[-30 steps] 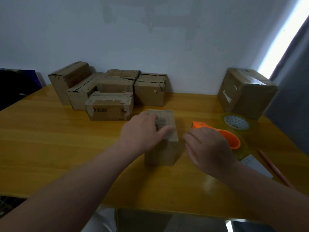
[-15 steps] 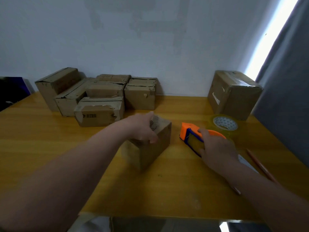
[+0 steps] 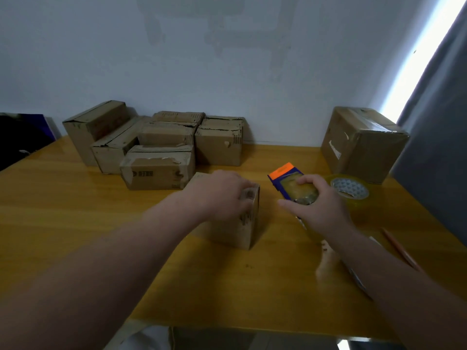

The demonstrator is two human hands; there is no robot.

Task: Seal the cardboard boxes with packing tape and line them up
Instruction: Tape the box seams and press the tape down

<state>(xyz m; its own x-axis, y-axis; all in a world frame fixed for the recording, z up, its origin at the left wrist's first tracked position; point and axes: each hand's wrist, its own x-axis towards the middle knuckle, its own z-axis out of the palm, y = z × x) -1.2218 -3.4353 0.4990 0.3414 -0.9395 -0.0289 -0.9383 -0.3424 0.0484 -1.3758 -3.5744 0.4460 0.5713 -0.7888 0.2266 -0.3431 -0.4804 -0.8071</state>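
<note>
Left hand [image 3: 219, 193]: lies on top of small box [image 3: 243, 223], fingers curled over its upper right edge, gripping it. The box stands on the table [image 3: 63, 210] near centre.

Right hand [image 3: 318, 208]: fingers wrapped round the tape dispenser [image 3: 288, 181], which is blue-bodied with an orange end pointing to 11 o'clock. It sits at 3 o'clock from the small box and apart from it. Cannot tell whether the dispenser touches the table.

Count, tape: 1 dispenser, 1 loose tape roll [image 3: 350, 189] lying flat at 3 o'clock just beyond the right hand.

Count, boxes: 8 in all.
- 1 small box, held.
- 6 in the packed cluster [image 3: 156, 168] at 10 to 11 o'clock by the wall.
- 1 large box [image 3: 361, 145] at 2 o'clock, taped across its top.

1 pencil [image 3: 399, 248] at 4 o'clock by the right forearm.
</note>
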